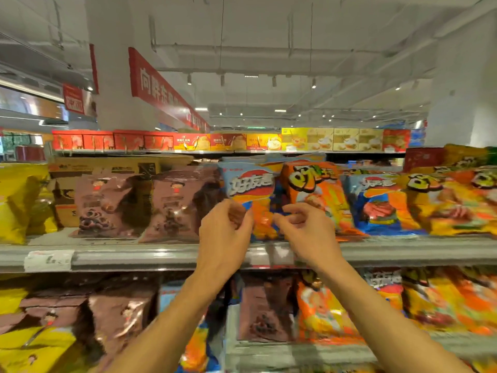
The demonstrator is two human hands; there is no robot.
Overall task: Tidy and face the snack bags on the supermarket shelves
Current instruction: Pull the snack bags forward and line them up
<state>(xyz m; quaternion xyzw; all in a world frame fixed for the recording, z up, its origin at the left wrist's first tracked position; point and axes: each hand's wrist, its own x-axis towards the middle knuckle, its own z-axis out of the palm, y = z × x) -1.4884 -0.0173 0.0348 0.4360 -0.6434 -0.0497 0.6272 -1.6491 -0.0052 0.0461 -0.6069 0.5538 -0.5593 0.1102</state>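
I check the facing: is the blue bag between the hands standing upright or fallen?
Upright. The blue bag stands on the shelf edge, logo facing out, top seam up.

You face a white ceiling (269,28) with spotlights, white pillar (121,76) on your left, red hanging banner (158,87), grey shelf edge (134,255) below.

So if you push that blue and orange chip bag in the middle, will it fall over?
Probably, quite easily. The puffy blue and orange foil chip bag stands upright on its narrow bottom edge, so it looks light and tippy. Its shiny, crinkled skin likely feels floppy and slippery. The left hand steadies its lower edge, though the blur hides the exact grip.
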